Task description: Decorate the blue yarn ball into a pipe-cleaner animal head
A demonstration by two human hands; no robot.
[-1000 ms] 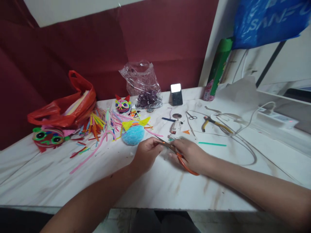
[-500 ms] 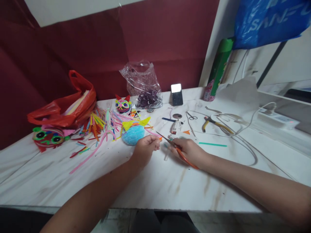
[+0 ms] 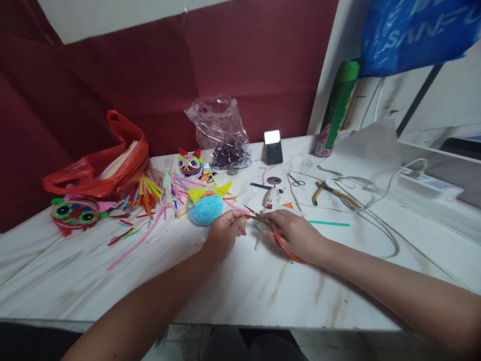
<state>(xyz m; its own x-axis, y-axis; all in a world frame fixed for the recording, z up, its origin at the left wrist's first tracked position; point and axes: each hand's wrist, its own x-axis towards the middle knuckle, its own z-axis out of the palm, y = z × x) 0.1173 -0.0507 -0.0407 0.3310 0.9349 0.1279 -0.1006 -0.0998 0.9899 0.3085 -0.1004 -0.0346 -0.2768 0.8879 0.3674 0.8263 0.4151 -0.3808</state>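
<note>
My left hand point(image 3: 226, 231) is closed in a pinch on a small orange piece point(image 3: 247, 215), whose material is too small to make out. My right hand point(image 3: 296, 233) grips scissors with orange handles point(image 3: 287, 249). Their blades point(image 3: 260, 217) point left at my left fingertips and overlap the orange piece; whether they touch it I cannot tell. Just beyond my left hand lies a light blue fuzzy ball point(image 3: 206, 209) with yellow pointed ears point(image 3: 224, 188).
At left are a red plastic bag point(image 3: 95, 173), a colourful animal head point(image 3: 77, 214) and pipe cleaners point(image 3: 148, 190). Farther back stand a second animal head point(image 3: 191, 163) and a clear bag point(image 3: 227, 145). Pliers point(image 3: 334, 193), small scissors point(image 3: 296, 180), a glue gun point(image 3: 272, 197) and cables lie at right.
The scissors have tilted a little and their blades have come closer to the orange piece at my left fingertips. My left hand has barely moved.
</note>
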